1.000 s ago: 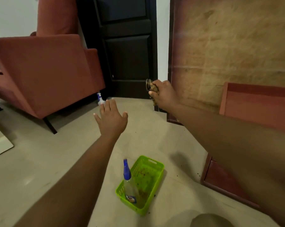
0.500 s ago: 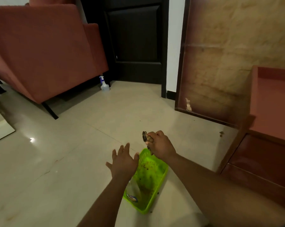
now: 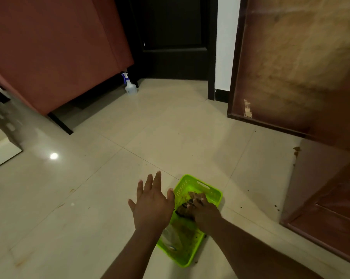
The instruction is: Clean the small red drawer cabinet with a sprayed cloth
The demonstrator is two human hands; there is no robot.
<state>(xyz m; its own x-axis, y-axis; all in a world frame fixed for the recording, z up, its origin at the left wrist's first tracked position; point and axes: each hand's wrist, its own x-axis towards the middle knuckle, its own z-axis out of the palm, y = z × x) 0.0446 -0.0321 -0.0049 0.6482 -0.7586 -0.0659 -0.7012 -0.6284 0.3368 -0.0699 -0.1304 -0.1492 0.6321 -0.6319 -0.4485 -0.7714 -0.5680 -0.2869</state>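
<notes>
Down inside the green basket [image 3: 197, 185], right hand [image 3: 205, 213] has lowered, fingers gripping the cloth [image 3: 185, 210]; left hand [image 3: 153, 204] spread open.

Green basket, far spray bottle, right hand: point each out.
Green basket [image 3: 198, 185]: head view, far rim.
Spray bottle [image 3: 130, 88]: head view, clear body, by the chair.
Right hand [image 3: 203, 211]: head view, back of hand, in basket.

Dim, warm indoor light — small glare spot on floor [image 3: 54, 156] left of basket [image 3: 198, 185]. Soft shadow under chair [image 3: 55, 47]. Edges bowed, slight blur throughout.
</notes>
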